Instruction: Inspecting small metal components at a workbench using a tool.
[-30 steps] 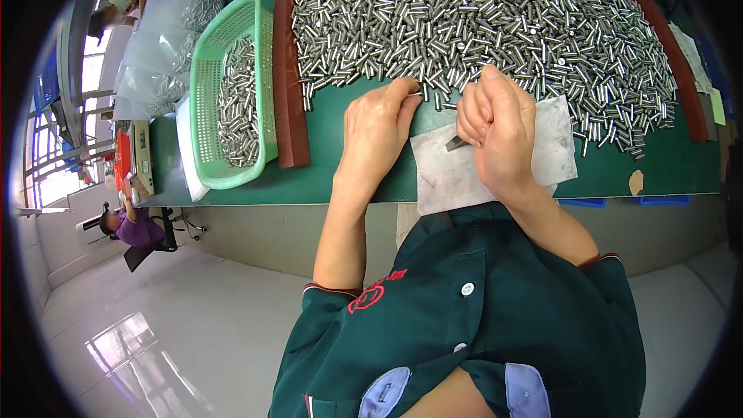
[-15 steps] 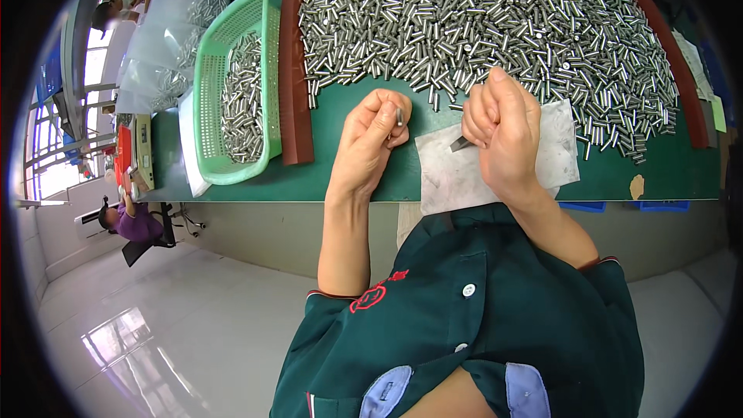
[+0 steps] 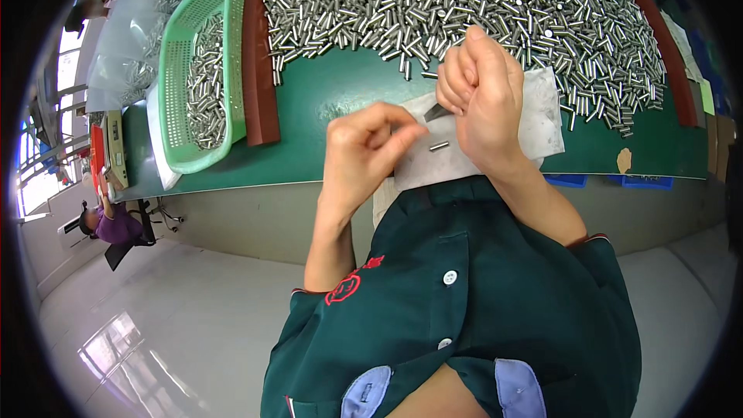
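My left hand is at the left edge of a grey-white cloth, its thumb and forefinger stretched out slightly apart, with nothing seen between them. Just right of those fingertips is a short metal pin, over the cloth; whether it lies flat or is in the air I cannot tell. My right hand is a fist above the cloth, closed on a dark flat blade-like tool whose end sticks out to the left. Beyond both hands, a wide heap of similar metal pins covers the green table.
A red-brown rail edges the heap at left, another at right. Left of it stands a green plastic basket part filled with pins. Clear bags lie farther left. A person in purple sits far left.
My left hand has let go of the pin it held and its fingers have opened toward the right. The pin now shows over the cloth. The whole view has shifted slightly.
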The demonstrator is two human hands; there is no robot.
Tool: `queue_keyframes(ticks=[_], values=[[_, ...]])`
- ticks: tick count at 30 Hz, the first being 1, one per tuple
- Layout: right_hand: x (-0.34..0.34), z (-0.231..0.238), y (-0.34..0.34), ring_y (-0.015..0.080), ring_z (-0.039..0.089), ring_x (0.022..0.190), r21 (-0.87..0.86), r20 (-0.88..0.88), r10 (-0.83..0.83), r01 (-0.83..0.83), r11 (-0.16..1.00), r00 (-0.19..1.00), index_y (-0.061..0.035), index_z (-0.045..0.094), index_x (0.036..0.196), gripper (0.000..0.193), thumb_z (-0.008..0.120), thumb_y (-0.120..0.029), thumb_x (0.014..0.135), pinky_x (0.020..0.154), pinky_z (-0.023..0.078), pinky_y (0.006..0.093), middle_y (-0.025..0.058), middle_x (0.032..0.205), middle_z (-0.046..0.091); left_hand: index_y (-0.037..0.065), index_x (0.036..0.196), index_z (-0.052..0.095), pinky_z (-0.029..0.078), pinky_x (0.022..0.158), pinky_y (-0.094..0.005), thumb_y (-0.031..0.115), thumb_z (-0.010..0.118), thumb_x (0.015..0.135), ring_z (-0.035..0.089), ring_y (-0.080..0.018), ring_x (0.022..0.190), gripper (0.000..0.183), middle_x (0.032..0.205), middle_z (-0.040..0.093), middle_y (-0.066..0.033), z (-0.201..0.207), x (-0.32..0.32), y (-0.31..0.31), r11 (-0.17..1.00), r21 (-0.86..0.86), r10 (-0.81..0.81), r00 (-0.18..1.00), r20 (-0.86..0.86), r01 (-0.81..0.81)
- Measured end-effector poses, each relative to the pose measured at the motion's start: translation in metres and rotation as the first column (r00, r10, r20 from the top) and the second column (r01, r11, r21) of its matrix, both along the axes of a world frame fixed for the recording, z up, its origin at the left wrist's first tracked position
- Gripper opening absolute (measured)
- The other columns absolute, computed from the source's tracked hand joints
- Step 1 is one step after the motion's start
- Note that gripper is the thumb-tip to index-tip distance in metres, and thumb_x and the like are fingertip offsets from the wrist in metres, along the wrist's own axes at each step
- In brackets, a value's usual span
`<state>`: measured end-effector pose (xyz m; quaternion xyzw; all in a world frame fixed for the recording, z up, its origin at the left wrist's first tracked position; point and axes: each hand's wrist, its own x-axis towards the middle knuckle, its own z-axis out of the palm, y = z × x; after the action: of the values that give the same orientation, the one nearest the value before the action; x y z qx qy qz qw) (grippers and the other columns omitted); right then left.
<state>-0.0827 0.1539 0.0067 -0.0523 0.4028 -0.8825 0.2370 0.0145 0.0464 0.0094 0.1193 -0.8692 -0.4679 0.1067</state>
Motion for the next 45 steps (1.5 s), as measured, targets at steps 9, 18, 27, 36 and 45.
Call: queue_keyframes(ticks=[9,18,27,36,45], values=[[0.003,0.0,0.001,0.0061,0.02,0.036,-0.014,0.016,0.002,-0.001,1.0,1.0,-0.0106,0.028,0.056,0.036,0.034,-0.022,0.089,0.035,0.019,0.0213,-0.0011,0.044,0.028,0.001,0.073,0.059,0.031,0.04,-0.025,0.0,0.064,0.063,0.036,-0.0115,0.041,0.011,0.049,0.041,-0.004,0.001,0.002,0.021,0.953,-0.216,-0.208,0.977,0.048,0.214],[-0.001,-0.002,0.005,0.0064,0.017,0.036,-0.142,0.036,-0.003,0.008,0.99,0.999,-0.0125,0.027,0.056,0.035,0.031,-0.023,0.089,0.036,0.017,0.0218,-0.0022,0.042,0.026,-0.002,0.072,0.06,0.022,0.038,-0.0214,-0.001,0.063,0.069,0.024,-0.0044,0.043,0.005,0.046,0.025,0.0033,-0.011,0.0,0.008,0.977,-0.21,0.02,1.0,-0.012,-0.023],[0.001,-0.001,0.003,0.0065,0.018,0.036,-0.098,0.048,-0.021,0.026,0.995,0.999,-0.0119,0.027,0.055,0.036,0.032,-0.022,0.089,0.036,0.017,0.0221,-0.0014,0.043,0.027,0.001,0.069,0.058,0.031,0.038,-0.0258,0.001,0.064,0.067,0.035,-0.0126,0.038,0.007,0.043,0.035,-0.0037,-0.01,0.0,0.008,0.975,-0.217,0.048,0.998,0.038,-0.039],[0.001,0.0,0.002,0.0064,0.018,0.036,-0.094,0.047,-0.014,0.018,0.995,0.999,-0.0116,0.027,0.054,0.036,0.031,-0.021,0.089,0.036,0.017,0.0221,-0.0013,0.043,0.027,0.0,0.069,0.058,0.031,0.038,-0.0253,0.001,0.064,0.067,0.034,-0.0117,0.038,0.007,0.043,0.035,-0.0033,-0.009,-0.001,0.008,0.975,-0.221,0.042,0.998,0.038,-0.033],[0.002,-0.001,0.001,0.0063,0.018,0.037,-0.094,0.036,-0.011,0.014,0.995,0.999,-0.0117,0.027,0.055,0.036,0.031,-0.021,0.089,0.036,0.017,0.0221,-0.0013,0.043,0.027,0.001,0.069,0.058,0.031,0.038,-0.0256,0.001,0.064,0.066,0.035,-0.0122,0.038,0.007,0.043,0.035,-0.0034,-0.01,0.0,0.007,0.977,-0.211,0.048,0.998,0.03,-0.04]])
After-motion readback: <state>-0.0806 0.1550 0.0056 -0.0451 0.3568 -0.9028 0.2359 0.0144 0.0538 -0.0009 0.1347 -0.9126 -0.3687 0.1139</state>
